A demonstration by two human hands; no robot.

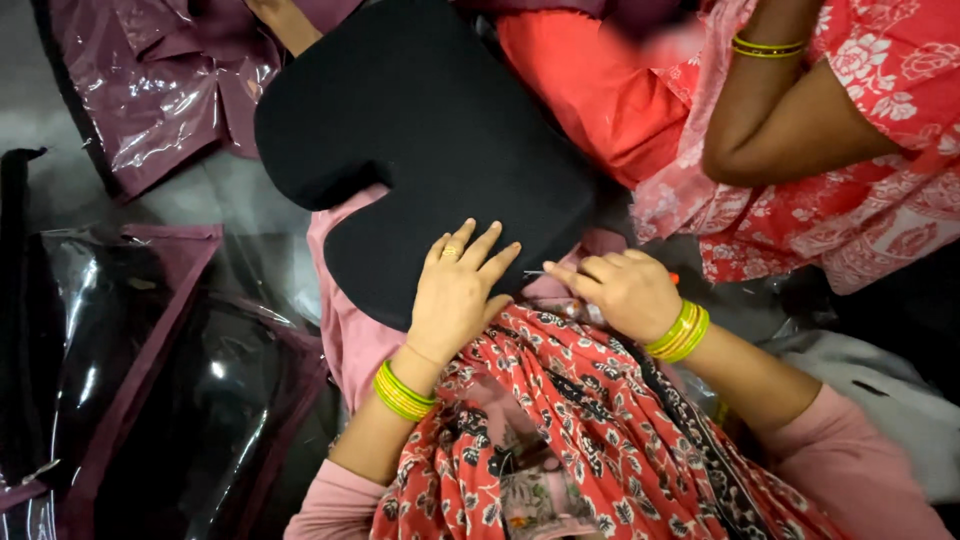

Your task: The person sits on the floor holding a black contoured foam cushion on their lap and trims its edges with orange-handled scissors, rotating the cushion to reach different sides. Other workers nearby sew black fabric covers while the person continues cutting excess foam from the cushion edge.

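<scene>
Resting flat on black cushion (pixel 430 120), left hand (pixel 455 290), right hand (pixel 625 290) pinching at its edge

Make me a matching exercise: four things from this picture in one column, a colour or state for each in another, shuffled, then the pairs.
1. cushion
2. left hand
3. right hand
4. bag

A. pinching a thin tool
B. black
C. glossy maroon with clear plastic
D. flat on the cushion, fingers spread

Pairs: 1-B, 2-D, 3-A, 4-C

Glossy maroon-edged clear plastic bags (pixel 150 370) lie on a dim grey floor (pixel 215 195).
</scene>
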